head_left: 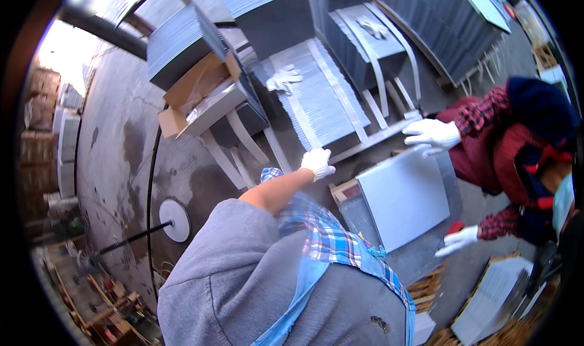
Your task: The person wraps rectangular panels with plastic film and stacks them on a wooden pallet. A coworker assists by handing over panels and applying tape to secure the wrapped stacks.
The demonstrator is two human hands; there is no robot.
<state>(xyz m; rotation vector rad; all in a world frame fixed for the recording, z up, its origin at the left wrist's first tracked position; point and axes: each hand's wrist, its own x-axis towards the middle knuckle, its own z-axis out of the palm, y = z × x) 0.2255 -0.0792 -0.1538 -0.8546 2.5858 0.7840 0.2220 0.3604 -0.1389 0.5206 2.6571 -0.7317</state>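
My left hand (316, 162) wears a white glove and reaches forward on a bare forearm with a rolled plaid sleeve. It holds nothing and hovers at the near edge of a strapped stack of grey tiles (322, 103). To its right a pale grey square tile (404, 200) lies tilted on a low stack. A co-worker in a red plaid jacket grips that tile with one gloved hand (432, 134) at its far corner and the other hand (459, 239) at its near corner. My right hand is out of sight.
A loose pair of white gloves (283, 78) lies on the strapped stack, another pair (372, 27) on a farther stack. An open cardboard box (201, 96) sits on dark tile stacks at the left. A white disc on a black rod (175, 220) lies on wet concrete. A packed tile box (493, 297) is at lower right.
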